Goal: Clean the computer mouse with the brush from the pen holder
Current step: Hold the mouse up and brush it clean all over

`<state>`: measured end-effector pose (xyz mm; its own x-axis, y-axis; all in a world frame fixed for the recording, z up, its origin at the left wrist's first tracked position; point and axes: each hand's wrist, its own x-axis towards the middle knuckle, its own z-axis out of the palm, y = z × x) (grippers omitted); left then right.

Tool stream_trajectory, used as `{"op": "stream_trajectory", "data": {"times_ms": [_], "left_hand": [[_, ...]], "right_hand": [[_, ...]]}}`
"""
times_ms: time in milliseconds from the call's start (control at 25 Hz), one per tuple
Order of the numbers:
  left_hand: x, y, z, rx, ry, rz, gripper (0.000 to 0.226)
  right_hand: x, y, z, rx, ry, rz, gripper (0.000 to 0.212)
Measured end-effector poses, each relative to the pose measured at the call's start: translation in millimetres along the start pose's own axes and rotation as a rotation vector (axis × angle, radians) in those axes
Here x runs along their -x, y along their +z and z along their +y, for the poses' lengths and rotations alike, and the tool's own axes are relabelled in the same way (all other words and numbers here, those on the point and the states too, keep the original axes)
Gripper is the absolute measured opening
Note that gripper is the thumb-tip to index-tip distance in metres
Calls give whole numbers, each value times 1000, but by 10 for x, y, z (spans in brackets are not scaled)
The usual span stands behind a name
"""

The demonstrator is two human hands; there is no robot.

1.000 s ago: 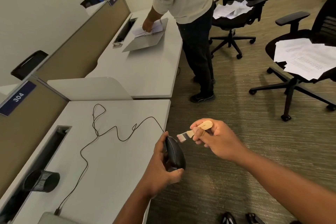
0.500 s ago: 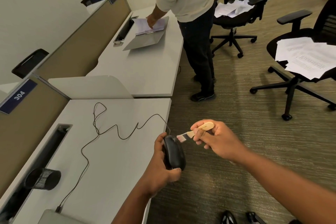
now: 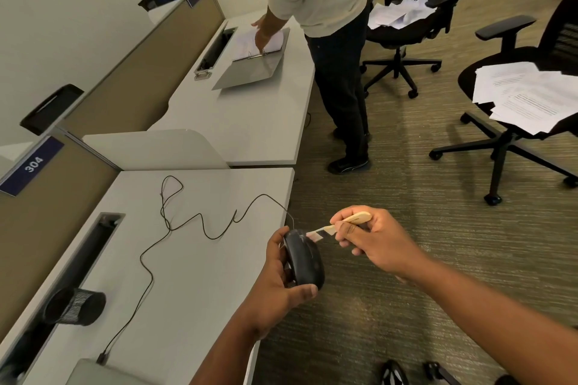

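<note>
Your left hand (image 3: 275, 284) grips one black, glossy mouse (image 3: 303, 256) off the desk (image 3: 194, 275) edge, its thin cord (image 3: 175, 225) looping toward ten o'clock. Your right hand (image 3: 375, 241) pinches one small wooden brush (image 3: 341, 223), pale bristles touching the mouse's front. One mesh pen holder (image 3: 75, 306) lies tipped at nine o'clock. Two chairs (image 3: 403, 31) hold papers (image 3: 525, 94).

The black computer mouse (image 3: 304, 259) is being held tilted on its side off the desk (image 3: 200, 275) edge, its thin black cable (image 3: 187, 223) trailing in loops across the desk. The small brush (image 3: 339, 225), with a pale wooden handle and light bristles, is pointing at the mouse's far end, its bristles seemingly touching it. The black mesh pen holder (image 3: 75, 306) is lying on its side near the desk's back slot.
</note>
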<state>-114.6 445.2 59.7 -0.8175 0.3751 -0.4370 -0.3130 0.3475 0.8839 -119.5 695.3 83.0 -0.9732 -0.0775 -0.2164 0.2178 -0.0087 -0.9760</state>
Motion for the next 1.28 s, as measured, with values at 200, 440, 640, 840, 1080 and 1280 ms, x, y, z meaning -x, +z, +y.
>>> {"op": "stream_trajectory", "data": {"times_ms": [200,440,640,840,1080,1280], "left_hand": [[13,20,1,1,-17,14,107],[31,32,-4,34,-54,45,101],[43,28,13,-4,-93,82,118],[44,41,16,-45,-90,56,122],[53,-3,71,-26,-71,36,126],[21,-34,95,-46,-67,34,125]], "right_hand": [[13,13,-38,-7,-42,26,10],[-63,-39,-108,99,-57,6,11],[-103,-27,-101,69,-27,-25,14],[-202,38,-108,-21,84,-160,14],[-293,-68,26,-62,191,-98,16],[-300,-99,132,62,177,31,16]]}}
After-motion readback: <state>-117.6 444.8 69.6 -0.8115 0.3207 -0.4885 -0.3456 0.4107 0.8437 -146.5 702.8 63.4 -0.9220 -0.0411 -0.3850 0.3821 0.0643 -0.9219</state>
